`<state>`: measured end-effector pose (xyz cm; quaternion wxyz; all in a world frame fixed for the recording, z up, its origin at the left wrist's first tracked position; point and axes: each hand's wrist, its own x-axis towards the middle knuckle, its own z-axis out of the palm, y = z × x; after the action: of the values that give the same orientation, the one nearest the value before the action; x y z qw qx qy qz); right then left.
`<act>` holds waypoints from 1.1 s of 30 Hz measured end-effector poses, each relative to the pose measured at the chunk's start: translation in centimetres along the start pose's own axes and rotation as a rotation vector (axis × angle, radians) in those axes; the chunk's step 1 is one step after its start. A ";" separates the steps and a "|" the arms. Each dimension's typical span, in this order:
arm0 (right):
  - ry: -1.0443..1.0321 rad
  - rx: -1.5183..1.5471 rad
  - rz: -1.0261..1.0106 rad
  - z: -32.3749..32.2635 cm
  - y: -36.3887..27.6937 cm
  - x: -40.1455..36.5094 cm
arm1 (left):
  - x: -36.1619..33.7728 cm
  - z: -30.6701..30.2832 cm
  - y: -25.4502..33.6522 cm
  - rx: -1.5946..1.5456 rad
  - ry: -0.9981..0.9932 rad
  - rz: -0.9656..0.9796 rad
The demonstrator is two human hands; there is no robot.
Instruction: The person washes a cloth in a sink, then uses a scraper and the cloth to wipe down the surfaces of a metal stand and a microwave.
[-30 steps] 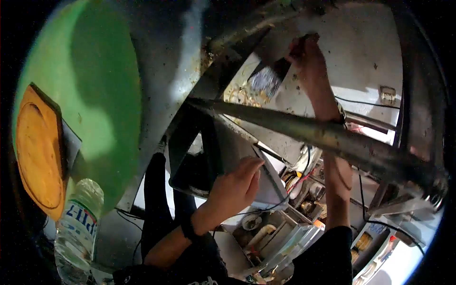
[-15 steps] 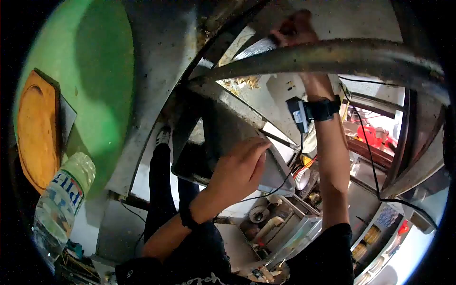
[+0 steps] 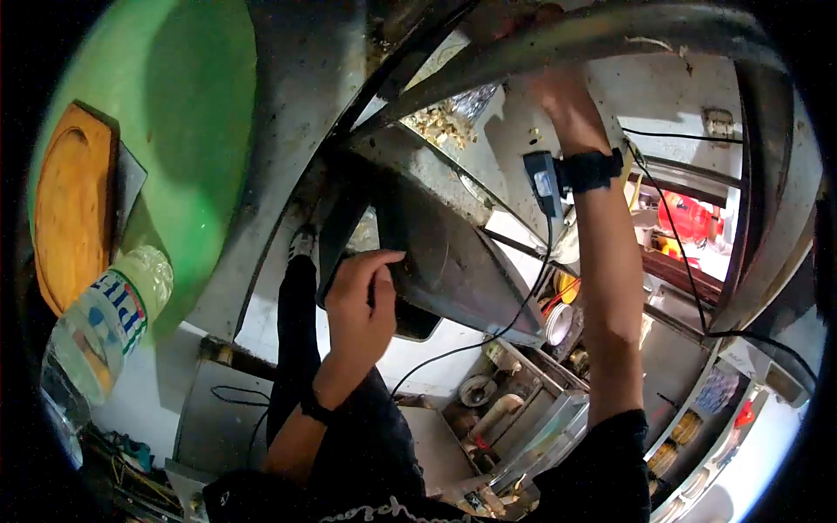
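Observation:
My left hand [image 3: 362, 309] hovers in front of a dark grey metal panel [image 3: 445, 248], its index finger stretched out and nothing visible in it. My right hand [image 3: 558, 87] reaches far up behind a curved metal rim [image 3: 593, 39]. That rim and blur hide most of its fingers, so its grip does not show. Left of it, on a pale surface [image 3: 514, 131], lie brownish scraps [image 3: 440, 126] beside a bunch of shiny silvery material [image 3: 475, 100]. A black strap with a small cabled box [image 3: 545, 181] sits on my right wrist.
On the left, a green round surface [image 3: 196, 166] carries a wooden board [image 3: 74, 205] and a clear labelled bottle [image 3: 113, 314]. A black cable [image 3: 488, 342] runs from my wrist box. Shelves with bowls [image 3: 558, 324] and small goods stand lower right.
My left hand has moved left, away from the panel's middle. My right hand has shifted farther up behind the rim. The silvery material now lies closer to the scraps. The view has shifted slightly.

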<state>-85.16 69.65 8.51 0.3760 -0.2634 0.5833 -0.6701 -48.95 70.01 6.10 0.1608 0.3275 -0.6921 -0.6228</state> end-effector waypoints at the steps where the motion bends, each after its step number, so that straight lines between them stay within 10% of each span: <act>1: 0.007 -0.005 0.006 0.0 0.2 -0.2 | 0.0 -0.4 -0.4 0.027 0.028 0.051; 11: 0.245 -0.545 0.100 1.8 0.6 -1.1 | 1.7 -1.7 -1.7 -0.244 0.051 -0.059; 25: 0.202 -0.195 -0.005 -0.2 0.4 -4.0 | 1.6 -2.5 1.4 -0.156 -0.151 -0.139; 29: 0.124 -1.450 0.002 -10.1 0.0 -6.6 | 2.6 -1.2 2.7 -0.220 -0.190 0.182; 31: 0.178 -1.326 -0.067 -11.2 -1.5 -10.9 | 2.7 -1.0 2.8 -0.225 -0.212 0.207; 33: 0.289 -0.384 -0.087 -11.6 -2.8 -15.9 | 2.8 -0.8 2.7 -0.228 -0.236 0.223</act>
<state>-85.70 89.42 10.55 0.2025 -0.2561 0.7358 -0.5933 -51.19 67.64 8.33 0.1826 0.1530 -0.6631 -0.7096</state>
